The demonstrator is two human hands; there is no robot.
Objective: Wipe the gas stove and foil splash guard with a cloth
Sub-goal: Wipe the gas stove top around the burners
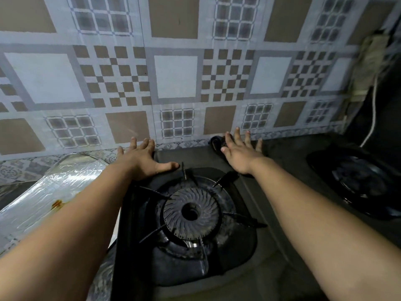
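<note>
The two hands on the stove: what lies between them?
In the head view, only bare dark stove top lies between the left hand and the right hand; the burner sits nearer.

counter (19, 170) under stove (249, 192), foil guard (65, 181)

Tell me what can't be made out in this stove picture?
- Head view: the dark cloth is mostly hidden behind the right hand.
- The second burner is dim and cut by the right edge.
- The foil splash guard is partly hidden by the left forearm.
- The wall fitting is blurred.
</note>
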